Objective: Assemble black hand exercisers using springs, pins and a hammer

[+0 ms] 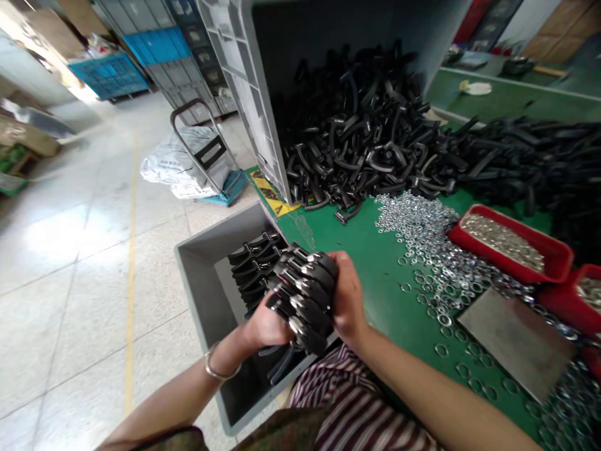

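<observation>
Stack of black handles (305,291) is being clamped between left hand (268,326) and right hand (348,297), hovering over the near grey bin (197,275), left of the green table (375,263).

Floor bin (206,282) left of the surface (375,263) — washers (422,232) before the handle heap (375,144), trays (511,244) right
</observation>
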Tool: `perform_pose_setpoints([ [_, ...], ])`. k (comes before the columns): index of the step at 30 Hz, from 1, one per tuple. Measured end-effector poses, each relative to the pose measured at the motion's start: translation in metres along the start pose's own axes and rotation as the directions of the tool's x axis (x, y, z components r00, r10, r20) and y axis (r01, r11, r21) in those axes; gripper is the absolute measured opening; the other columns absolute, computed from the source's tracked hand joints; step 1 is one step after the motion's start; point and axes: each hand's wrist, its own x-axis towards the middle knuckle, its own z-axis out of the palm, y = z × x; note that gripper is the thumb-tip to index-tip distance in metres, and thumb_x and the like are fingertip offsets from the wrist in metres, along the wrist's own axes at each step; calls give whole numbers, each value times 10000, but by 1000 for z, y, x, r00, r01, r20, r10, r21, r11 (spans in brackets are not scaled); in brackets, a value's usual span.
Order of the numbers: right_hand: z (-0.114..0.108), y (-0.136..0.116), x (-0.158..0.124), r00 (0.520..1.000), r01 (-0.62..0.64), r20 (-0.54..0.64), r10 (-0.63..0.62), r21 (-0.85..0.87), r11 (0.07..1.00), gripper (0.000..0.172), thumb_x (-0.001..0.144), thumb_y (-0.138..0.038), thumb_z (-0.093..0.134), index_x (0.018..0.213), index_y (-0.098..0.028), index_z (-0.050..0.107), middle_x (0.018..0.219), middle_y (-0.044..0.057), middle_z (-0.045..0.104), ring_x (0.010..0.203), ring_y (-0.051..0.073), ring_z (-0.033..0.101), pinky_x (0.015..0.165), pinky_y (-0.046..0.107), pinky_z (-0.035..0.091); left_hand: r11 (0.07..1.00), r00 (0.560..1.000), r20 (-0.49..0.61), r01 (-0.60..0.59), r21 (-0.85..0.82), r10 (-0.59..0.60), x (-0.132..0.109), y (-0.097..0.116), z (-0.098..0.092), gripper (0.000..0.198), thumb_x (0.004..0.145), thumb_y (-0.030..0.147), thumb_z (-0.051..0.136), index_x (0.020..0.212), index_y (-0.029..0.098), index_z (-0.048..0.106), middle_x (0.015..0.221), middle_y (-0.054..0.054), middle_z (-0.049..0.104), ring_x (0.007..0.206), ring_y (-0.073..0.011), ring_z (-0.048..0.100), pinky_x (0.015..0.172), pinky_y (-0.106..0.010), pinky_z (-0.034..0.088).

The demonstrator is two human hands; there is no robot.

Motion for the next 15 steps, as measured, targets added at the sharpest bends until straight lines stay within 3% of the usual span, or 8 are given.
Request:
perform_pose_setpoints([
  [4,63,36,0,980,87,189,-61,-132,987,403,1011,-401,309,1247,-199,564,1262,125,594,1240,260,504,1119,469,337,990,974,-221,-20,137,50,-12,-38,-80,502,640,508,644,982,142,673,1009,-109,711,1160,-402,538,1074,-528,410],
  [7,91,73,-7,889,189,452,-75,-212,959,609,909,-339,534,1466,-137,390,1460,193,467,1390,314,384,1160,518,300,983,973,-229,39,178,2,3,-70,-118,497,634,473,610,995,135,663,970,-83,716,1100,-372,575,1011,-476,467],
  [10,99,99,-4,774,252,633,-25,-271,929,713,861,-243,575,1518,-120,327,1522,203,414,1438,314,340,1167,515,313,987,992,-116,72,144,-56,29,-96,-136,410,608,379,614,934,140,681,919,-60,723,1029,-334,614,964,-425,502],
  [15,87,116,20,677,352,736,-13,-309,883,690,885,-193,552,1528,-112,317,1541,179,407,1432,255,371,1170,427,329,984,983,49,180,-8,-179,76,-118,-147,289,583,287,645,831,144,686,803,-56,728,861,-286,668,827,-387,561],
])
